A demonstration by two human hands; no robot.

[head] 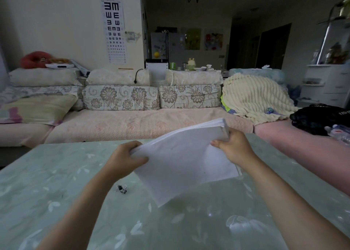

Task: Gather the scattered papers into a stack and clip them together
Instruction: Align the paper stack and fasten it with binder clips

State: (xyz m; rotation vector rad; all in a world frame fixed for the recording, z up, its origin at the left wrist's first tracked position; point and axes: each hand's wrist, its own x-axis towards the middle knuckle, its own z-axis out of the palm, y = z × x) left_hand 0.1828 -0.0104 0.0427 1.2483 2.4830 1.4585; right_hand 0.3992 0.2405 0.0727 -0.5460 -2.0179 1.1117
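A stack of white papers [181,159] is held tilted above the pale green table [56,183], its far right corner raised. My left hand [126,160] grips the stack's left edge, thumb on top. My right hand [233,145] grips the right edge near the upper corner, fingers curled round the sheets. A small black binder clip [122,188] lies on the table just below my left wrist, apart from the papers.
A sofa [132,125] with floral cushions runs along the table's far edge. A cream blanket [253,98] and dark clothing [320,117] lie on its right end. The table's floral cover reflects light near the front right.
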